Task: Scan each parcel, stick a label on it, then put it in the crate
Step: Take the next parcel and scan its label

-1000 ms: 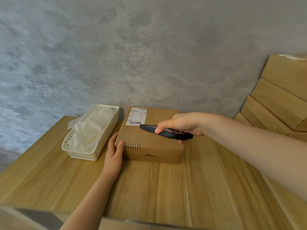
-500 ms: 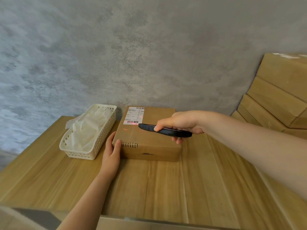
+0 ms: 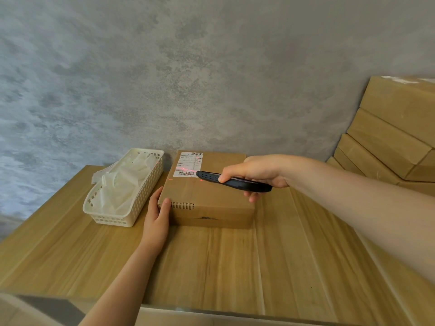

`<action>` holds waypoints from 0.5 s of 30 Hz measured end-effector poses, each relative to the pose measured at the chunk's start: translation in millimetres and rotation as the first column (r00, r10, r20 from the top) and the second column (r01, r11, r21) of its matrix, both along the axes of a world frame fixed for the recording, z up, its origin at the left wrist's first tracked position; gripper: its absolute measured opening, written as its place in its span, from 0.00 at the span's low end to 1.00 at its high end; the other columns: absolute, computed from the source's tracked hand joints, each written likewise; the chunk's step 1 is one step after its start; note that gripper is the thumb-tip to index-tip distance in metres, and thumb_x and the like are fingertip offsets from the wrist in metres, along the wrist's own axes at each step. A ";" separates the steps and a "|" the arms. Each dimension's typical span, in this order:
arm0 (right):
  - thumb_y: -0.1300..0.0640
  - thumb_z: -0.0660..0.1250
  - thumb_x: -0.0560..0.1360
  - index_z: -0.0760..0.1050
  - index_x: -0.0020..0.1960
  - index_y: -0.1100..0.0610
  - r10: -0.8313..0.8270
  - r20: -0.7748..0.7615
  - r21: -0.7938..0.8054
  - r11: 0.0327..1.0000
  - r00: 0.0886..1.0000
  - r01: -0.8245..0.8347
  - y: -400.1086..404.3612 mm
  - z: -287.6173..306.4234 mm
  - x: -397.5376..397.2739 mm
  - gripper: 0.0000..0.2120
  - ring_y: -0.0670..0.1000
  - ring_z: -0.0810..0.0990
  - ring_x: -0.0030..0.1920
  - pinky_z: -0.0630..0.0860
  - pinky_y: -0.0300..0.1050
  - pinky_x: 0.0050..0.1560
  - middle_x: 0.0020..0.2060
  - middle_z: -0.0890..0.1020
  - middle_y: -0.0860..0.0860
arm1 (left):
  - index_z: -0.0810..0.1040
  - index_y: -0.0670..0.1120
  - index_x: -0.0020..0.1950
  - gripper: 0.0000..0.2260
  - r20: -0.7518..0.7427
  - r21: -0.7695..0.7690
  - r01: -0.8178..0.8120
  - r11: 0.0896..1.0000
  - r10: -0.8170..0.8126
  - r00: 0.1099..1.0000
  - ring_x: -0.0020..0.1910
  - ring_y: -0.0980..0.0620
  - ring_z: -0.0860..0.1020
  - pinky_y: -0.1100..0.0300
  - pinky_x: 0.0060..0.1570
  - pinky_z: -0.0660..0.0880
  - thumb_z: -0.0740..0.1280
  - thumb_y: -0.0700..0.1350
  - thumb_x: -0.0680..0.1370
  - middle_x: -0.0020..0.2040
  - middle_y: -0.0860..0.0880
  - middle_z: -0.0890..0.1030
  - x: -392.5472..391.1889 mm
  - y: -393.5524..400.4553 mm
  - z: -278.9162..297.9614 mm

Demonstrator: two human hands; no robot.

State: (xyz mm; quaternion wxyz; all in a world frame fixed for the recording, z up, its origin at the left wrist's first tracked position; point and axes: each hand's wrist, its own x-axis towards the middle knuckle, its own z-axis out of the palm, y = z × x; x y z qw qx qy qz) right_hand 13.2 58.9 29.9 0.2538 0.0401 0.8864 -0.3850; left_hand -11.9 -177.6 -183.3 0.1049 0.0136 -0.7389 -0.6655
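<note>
A white basket [image 3: 122,191] of label sheets sat left on the worktop [image 3: 235,267]. Beside it the left hand [image 3: 156,216] braced the parcel [image 3: 207,198], fingers resting against its near-left corner. The parcel's long axis ran away toward the wall. The right hand [image 3: 256,174] gripped the scanner [image 3: 233,182], pointing left at the barcode; scanning seemed underway, labelling and crating remained.

Your left hand [image 3: 156,216] rests flat against the parcel's [image 3: 211,196] near left corner. Your right hand [image 3: 255,172], arm extended, grips a black scanner [image 3: 233,182] above it.
</note>
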 end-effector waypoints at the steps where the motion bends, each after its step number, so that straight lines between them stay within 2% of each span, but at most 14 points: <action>1: 0.43 0.70 0.74 0.75 0.43 0.57 -0.006 -0.004 -0.007 1.000 1.000 0.006 0.7 0.1 -0.5 0.17 0.45 0.78 0.22 0.75 0.36 0.27 0.36 0.76 0.54 | 0.66 0.54 0.75 0.19 0.000 0.001 0.001 1.000 -0.001 1.000 0.68 0.57 0.69 0.59 0.68 0.63 0.60 0.52 0.84 0.69 0.55 0.72 -0.3 -0.4 -0.7; 10: 0.43 0.70 0.74 0.74 0.42 0.57 0.001 0.006 0.000 1.000 1.000 -0.001 3.6 1.0 0.0 0.16 0.45 0.77 0.22 0.74 0.34 0.26 0.35 0.75 0.53 | 0.66 0.54 0.75 0.19 0.010 -0.003 0.002 1.000 -0.002 1.000 0.68 0.59 0.70 0.59 0.68 0.64 0.59 0.51 0.84 0.69 0.57 0.73 0.7 -1.4 -0.1; 15: 0.41 0.71 0.73 0.75 0.45 0.57 0.008 0.016 0.018 1.000 1.000 -0.009 3.0 -2.4 -2.3 0.19 0.48 0.78 0.26 0.77 0.37 0.29 0.35 0.77 0.54 | 0.65 0.53 0.75 0.20 0.015 -0.005 0.000 1.000 0.000 1.000 0.69 0.58 0.69 0.58 0.69 0.64 0.60 0.52 0.84 0.70 0.55 0.72 -1.8 -2.1 -2.0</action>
